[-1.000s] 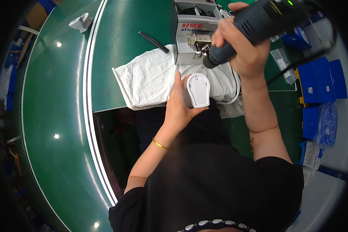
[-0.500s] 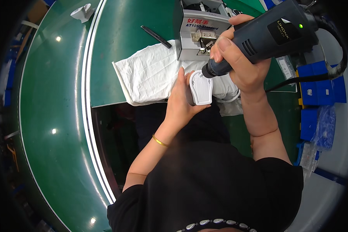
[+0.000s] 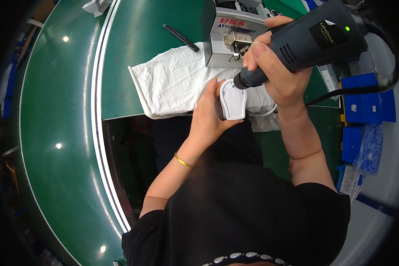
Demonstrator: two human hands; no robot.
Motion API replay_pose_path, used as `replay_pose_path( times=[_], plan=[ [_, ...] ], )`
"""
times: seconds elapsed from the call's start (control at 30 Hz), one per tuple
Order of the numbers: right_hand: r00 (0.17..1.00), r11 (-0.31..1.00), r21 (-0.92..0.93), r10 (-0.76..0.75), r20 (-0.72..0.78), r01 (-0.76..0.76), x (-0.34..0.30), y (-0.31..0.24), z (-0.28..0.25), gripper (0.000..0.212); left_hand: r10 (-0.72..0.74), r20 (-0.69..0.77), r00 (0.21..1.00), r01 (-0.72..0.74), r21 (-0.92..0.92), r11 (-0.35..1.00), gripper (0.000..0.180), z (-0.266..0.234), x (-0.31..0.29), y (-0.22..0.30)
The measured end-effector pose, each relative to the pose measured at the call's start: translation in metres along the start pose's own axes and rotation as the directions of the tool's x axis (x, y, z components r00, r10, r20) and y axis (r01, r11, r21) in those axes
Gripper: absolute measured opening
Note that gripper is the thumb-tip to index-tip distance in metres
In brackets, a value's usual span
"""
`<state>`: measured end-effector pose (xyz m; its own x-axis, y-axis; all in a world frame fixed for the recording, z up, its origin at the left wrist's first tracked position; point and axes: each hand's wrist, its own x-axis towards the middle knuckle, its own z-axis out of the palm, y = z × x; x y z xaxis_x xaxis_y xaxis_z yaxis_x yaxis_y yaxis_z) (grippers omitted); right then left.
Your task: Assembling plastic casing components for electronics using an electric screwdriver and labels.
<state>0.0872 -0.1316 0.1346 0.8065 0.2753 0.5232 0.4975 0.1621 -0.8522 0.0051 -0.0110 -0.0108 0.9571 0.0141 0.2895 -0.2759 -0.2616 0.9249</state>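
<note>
Centrally, an electric screwdriver (image 3: 312, 44) is held at the upper end of a keyhole-shaped white plastic housing (image 3: 233, 105).
The left hand (image 3: 206, 114) is clamped on the housing, fingers along its left side and thumb at its lower end, near the front edge of the green workbench (image 3: 135, 37); the right hand (image 3: 287, 82) is closed around the dark screwdriver, its indicator lit green. The tool's nose overlaps the housing's upper right rim; whether the bit meets a screw cannot be told. Behind the housing, a white cloth (image 3: 166, 84) lies spread before a grey screw feeder (image 3: 218, 55), with a black utility knife (image 3: 181, 38) just beside the cloth. Blue bins (image 3: 363, 99) stand at right.
</note>
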Motion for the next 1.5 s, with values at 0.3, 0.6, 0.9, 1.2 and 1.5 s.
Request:
replay_pose_path(
  times=[0.3, 0.6, 0.9, 1.2, 1.5],
  plan=[
    [0.998, 0.998, 0.065, -0.03, 0.047, 0.027, 0.001, 0.007, -0.003, 0.039, 0.002, 0.008, 1.0, -0.002, 0.033, 0.999, 0.102, -0.003, 0.003, 0.005],
    [0.998, 1.0, -0.013, 0.013, 0.065, -0.012, 0.008, 0.004, -0.012, 0.045, -0.016, 0.005, 1.0, 0.016, -0.027, 0.999, 0.094, -0.003, 0.003, 0.012],
    [1.0, 0.994, 0.113, 0.008, -0.016, -0.006, 0.007, 0.011, -0.012, 0.044, -0.01, -0.016, 1.0, 0.01, -0.01, 1.0, 0.091, -0.003, 0.003, 0.013],
    [0.983, 0.878, 0.477, -0.053, 0.178, -0.039, 0.01, 0.027, -0.021, 0.088, 0.002, -0.013, 1.0, -0.002, 0.0, 1.0, 0.091, -0.004, 0.003, 0.014],
    [0.994, 0.961, 0.259, 0.081, 0.075, -0.098, 0.014, 0.018, -0.017, 0.114, 0.01, -0.021, 1.0, -0.01, 0.005, 1.0, 0.091, -0.002, 0.004, 0.012]
  ],
)
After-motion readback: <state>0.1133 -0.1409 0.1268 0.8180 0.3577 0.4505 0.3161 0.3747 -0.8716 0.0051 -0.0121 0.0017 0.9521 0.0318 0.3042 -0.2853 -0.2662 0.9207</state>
